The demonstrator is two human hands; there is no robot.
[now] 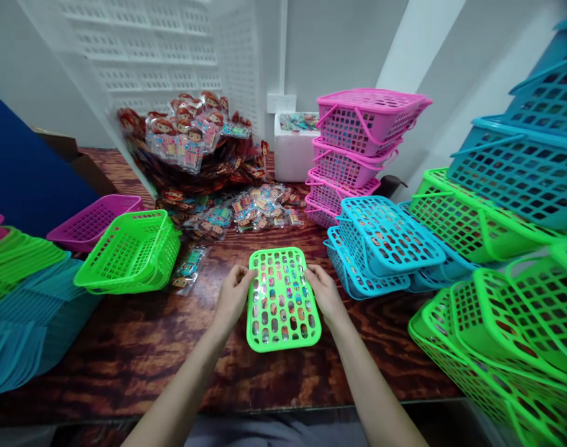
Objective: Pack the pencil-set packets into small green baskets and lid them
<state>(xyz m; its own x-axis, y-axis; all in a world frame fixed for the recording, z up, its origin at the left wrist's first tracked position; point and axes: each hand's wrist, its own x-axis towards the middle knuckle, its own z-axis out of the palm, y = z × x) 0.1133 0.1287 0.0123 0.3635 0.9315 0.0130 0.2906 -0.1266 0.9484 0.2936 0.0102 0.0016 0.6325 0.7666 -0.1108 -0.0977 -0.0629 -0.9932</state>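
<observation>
Both left hand (236,285) and right hand (321,287) gripped green slotted lid (281,288) by its sides; contents (291,292) beneath were mostly hidden.

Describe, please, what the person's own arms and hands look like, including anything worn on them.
The left hand and the right hand are both ungloved, with no watch or bracelet to be seen. The forearms are bare, with no sleeves in view. Greyish cloth, perhaps clothing, shows at the bottom edge.
</observation>
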